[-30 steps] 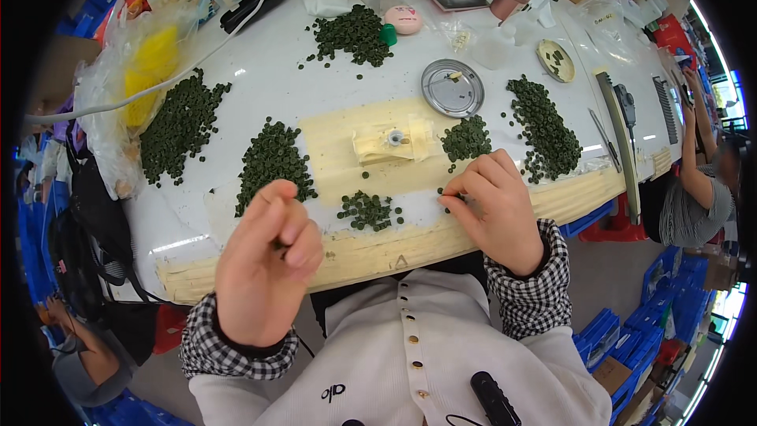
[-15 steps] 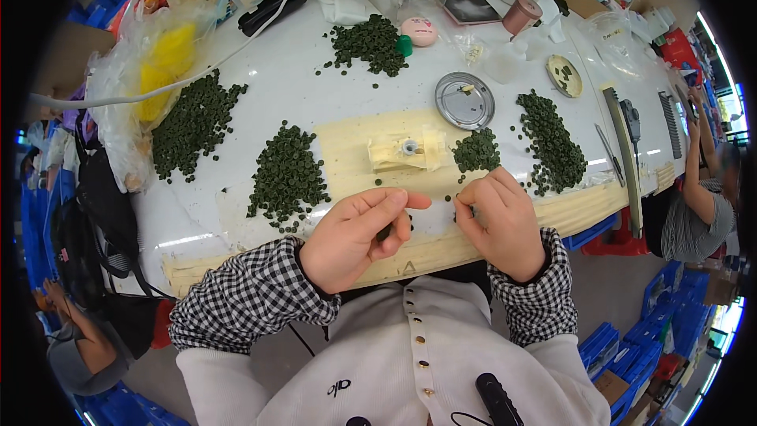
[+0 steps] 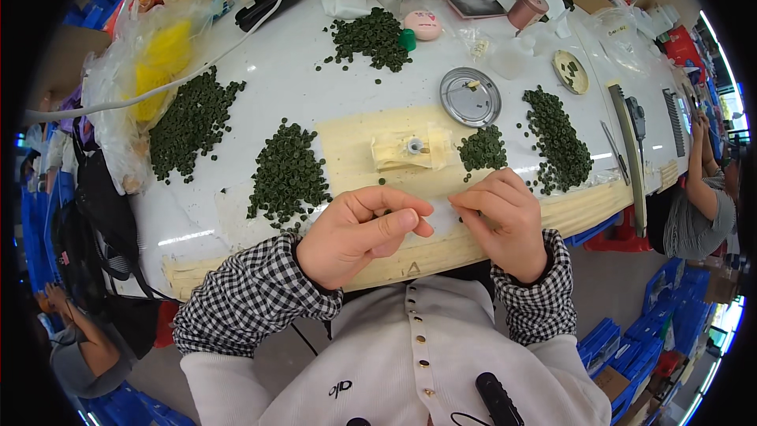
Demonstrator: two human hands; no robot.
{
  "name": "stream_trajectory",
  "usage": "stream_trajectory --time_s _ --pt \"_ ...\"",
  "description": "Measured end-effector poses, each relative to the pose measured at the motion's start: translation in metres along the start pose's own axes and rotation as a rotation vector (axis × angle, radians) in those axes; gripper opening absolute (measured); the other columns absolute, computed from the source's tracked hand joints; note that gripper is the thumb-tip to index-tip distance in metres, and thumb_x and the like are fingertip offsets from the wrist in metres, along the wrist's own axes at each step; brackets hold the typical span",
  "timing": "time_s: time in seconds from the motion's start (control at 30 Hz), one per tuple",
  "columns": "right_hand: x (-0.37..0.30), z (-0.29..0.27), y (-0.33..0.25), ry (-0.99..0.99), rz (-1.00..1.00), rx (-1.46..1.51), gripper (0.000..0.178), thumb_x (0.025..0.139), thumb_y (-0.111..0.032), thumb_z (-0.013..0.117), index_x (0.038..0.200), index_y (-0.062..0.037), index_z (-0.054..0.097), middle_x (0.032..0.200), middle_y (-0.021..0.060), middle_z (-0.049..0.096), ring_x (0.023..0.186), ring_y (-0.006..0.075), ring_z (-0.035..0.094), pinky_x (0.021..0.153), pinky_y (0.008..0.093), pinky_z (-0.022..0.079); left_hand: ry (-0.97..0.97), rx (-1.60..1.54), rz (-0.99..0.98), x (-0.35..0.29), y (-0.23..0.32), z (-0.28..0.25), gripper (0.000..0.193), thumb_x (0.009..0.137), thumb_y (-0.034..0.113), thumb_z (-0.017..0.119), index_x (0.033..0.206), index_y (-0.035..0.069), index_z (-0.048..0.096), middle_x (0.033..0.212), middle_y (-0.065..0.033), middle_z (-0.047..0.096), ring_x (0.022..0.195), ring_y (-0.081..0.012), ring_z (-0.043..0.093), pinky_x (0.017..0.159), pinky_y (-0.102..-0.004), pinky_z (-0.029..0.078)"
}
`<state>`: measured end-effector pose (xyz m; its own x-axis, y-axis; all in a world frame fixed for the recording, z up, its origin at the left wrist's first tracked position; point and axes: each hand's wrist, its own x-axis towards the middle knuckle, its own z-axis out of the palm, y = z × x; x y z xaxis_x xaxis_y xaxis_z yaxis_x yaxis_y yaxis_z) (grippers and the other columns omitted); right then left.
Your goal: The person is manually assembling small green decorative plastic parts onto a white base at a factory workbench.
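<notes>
My left hand [image 3: 355,233] is held above the table's near edge, fingers curled round a few small dark green round pieces that show between thumb and fingers. Just to its right, my right hand [image 3: 507,225] has thumb and fingertips pinched together; whatever lies between them is too small to make out. The hands are apart. Beyond them, a small pale yellow block-like fixture [image 3: 406,149] with a metal ring in its middle is taped to a cream sheet [image 3: 343,138]. A small pile of green pieces [image 3: 482,148] lies right of it, near my right hand.
Larger piles of green pieces lie at left [image 3: 290,170], far left [image 3: 189,126], back [image 3: 371,39] and right [image 3: 556,142]. Behind the small pile is a round metal lid [image 3: 470,97]. A white cable [image 3: 158,96] crosses the back left. Tweezers [image 3: 613,150] lie at right.
My left hand has turned, its thumb now lying further across the front. My right fingertips have shifted slightly left and closer to the left hand. The view has shifted slightly.
</notes>
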<state>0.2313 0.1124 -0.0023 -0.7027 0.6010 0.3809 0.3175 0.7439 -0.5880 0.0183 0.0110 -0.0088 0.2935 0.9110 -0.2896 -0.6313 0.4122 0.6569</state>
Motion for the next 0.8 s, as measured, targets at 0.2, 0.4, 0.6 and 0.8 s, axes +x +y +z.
stream_trajectory --time_s 0.2,0.4,0.6,0.8 --pt "-0.003 0.002 0.002 0.029 0.012 0.02 0.016 0.07 0.002 0.072 0.084 -0.004 0.067 0.081 0.0071 0.065 0.078 0.0232 0.059 0.067 0.0325 0.049 0.026 -0.02 0.0 0.001 0.002 0.004 0.024 0.096 0.01 0.053 0.116 0.0 0.06 0.102 -0.0133 0.067 0.058 -0.0026 0.035 0.057 -0.0172 0.036" --pt "-0.003 -0.001 0.002 0.047 0.003 0.031 0.015 0.071 0.003 0.073 0.084 -0.0029 0.067 0.08 0.0084 0.065 0.076 0.0243 0.061 0.066 0.0314 0.05 0.033 -0.002 -0.005 0.001 0.002 0.002 0.024 0.095 0.008 0.053 0.118 0.001 0.058 0.103 -0.0141 0.067 0.057 -0.0025 0.035 0.056 -0.0167 0.035" --pt "-0.008 -0.002 -0.008 0.041 0.222 0.395 0.014 0.076 0.004 0.071 0.09 -0.001 0.07 0.083 0.0097 0.067 0.071 0.0162 0.064 0.064 0.0255 0.05 0.032 -0.018 0.017 0.004 -0.001 0.0 0.024 0.095 0.01 0.056 0.118 0.003 0.057 0.102 -0.0118 0.067 0.055 -0.0014 0.034 0.051 -0.0169 0.03" --pt "-0.004 0.009 -0.018 -0.013 0.401 0.847 0.02 0.081 0.006 0.068 0.1 0.002 0.069 0.093 0.0114 0.068 0.084 0.0143 0.066 0.076 0.0245 0.053 0.069 0.046 0.047 0.003 -0.001 0.003 0.019 0.093 0.01 0.059 0.111 0.004 0.06 0.097 -0.0086 0.068 0.055 -0.001 0.035 0.05 -0.017 0.029"
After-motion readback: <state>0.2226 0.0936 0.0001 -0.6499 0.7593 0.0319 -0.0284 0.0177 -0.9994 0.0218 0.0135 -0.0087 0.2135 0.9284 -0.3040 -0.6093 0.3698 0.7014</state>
